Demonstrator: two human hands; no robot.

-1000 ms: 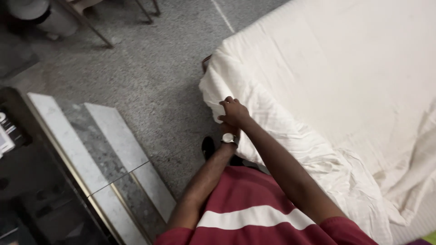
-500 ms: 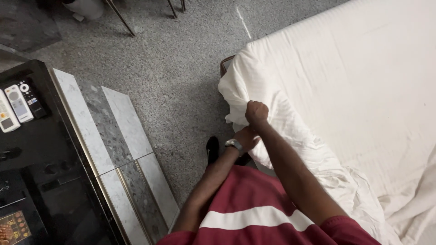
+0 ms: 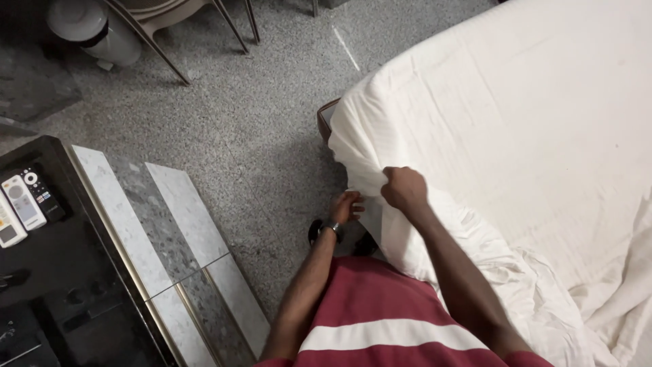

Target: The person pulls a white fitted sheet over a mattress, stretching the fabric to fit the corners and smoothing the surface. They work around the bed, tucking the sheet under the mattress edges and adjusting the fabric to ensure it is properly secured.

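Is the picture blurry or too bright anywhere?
Head view: mostly sharp; the white sheet looks bright and a bit washed out, the black table at lower left is dark and hard to read, and the right hand casts only a soft shadow on the sheet.

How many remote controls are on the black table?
3, side by side at the left edge of the glossy black table: a black remote, a white remote, and a pale one cut off by the frame. More may lie out of view.
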